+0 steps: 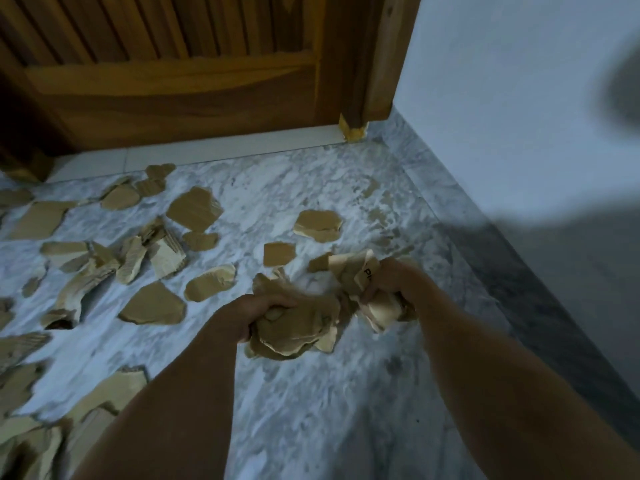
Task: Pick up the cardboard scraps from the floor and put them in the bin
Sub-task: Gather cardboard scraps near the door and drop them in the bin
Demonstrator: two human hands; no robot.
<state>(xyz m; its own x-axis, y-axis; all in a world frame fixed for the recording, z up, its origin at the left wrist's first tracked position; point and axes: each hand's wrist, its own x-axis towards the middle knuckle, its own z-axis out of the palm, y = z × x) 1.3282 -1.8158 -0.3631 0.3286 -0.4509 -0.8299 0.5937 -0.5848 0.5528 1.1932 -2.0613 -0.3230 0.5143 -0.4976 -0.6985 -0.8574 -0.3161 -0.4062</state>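
My left hand [252, 313] grips a bundle of brown cardboard scraps [294, 330] just above the marble floor [329, 393]. My right hand [394, 282] grips a second wad of scraps [356, 271], one with black print on it. The two bundles touch in the middle. Several loose scraps [152, 304] lie scattered over the floor to the left and ahead, among them a rounded piece [317, 225] and a small square one [278, 253]. No bin is in view.
A wooden door [173, 84] with its frame [360, 64] stands ahead, with a white threshold [207, 150] below it. A pale wall [502, 98] runs along the right side, with a dark marble skirting [519, 271].
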